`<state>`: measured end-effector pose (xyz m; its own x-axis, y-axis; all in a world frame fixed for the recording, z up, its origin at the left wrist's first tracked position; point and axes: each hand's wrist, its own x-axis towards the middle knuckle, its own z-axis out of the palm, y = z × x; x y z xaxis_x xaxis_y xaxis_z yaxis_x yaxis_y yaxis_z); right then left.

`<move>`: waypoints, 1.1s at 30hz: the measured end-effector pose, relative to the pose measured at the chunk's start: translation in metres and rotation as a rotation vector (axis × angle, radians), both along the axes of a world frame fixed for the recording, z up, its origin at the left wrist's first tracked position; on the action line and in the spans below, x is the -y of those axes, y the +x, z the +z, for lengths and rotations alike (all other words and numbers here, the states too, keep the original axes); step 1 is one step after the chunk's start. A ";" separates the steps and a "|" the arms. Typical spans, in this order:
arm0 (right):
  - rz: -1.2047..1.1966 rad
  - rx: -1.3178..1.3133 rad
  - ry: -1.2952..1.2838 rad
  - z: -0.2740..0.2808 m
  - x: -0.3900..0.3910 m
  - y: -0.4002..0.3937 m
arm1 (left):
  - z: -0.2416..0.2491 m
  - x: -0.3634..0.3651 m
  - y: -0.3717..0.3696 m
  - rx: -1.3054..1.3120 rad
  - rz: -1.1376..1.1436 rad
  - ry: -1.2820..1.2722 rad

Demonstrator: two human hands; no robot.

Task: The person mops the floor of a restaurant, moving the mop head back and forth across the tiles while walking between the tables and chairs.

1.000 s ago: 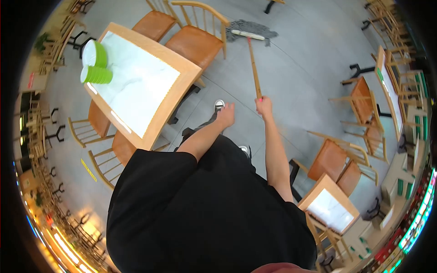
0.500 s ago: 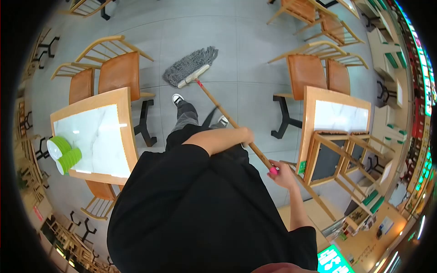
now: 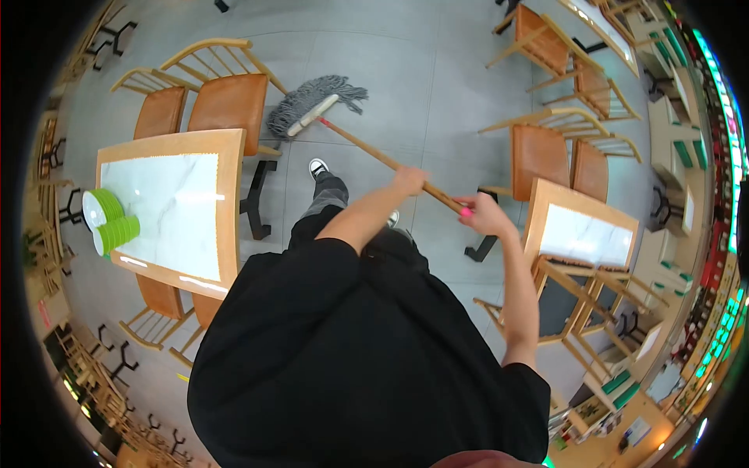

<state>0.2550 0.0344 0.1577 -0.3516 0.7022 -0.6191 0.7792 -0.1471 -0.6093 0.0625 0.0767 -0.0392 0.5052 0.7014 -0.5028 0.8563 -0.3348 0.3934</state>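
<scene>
I hold a mop by its wooden handle [image 3: 367, 148] with both hands. My left hand [image 3: 409, 181] grips the handle lower down, and my right hand [image 3: 482, 215] grips its top end. The grey stringy mop head [image 3: 308, 105] lies on the grey tiled floor beside an orange-seated wooden chair [image 3: 228, 101]. My black-clothed body fills the bottom of the view, and one sneaker [image 3: 317, 167] shows just below the mop head.
A wood-framed marble-top table [image 3: 168, 214] stands at left with stacked green bowls [image 3: 109, 222] on its far edge. Another such table [image 3: 583, 234] stands at right, with chairs [image 3: 538, 156] beside it. More chairs ring the room.
The mop head has swung left toward the chair by the left table. My right hand has risen and come closer to my left hand on the handle.
</scene>
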 end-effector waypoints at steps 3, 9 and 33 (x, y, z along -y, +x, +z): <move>0.163 -0.072 0.102 -0.049 -0.052 -0.069 | -0.025 -0.032 -0.082 0.057 0.209 0.001; 0.231 -0.013 0.135 -0.041 -0.047 -0.133 | 0.001 -0.029 -0.150 0.200 0.200 -0.008; -0.056 0.241 0.038 0.004 0.046 -0.014 | 0.016 0.030 -0.001 0.168 -0.182 -0.243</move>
<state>0.2410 -0.0117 0.1621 -0.1569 0.7409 -0.6530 0.8937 -0.1748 -0.4131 0.0613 0.0469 -0.0229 0.7007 0.4622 -0.5434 0.7078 -0.3551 0.6107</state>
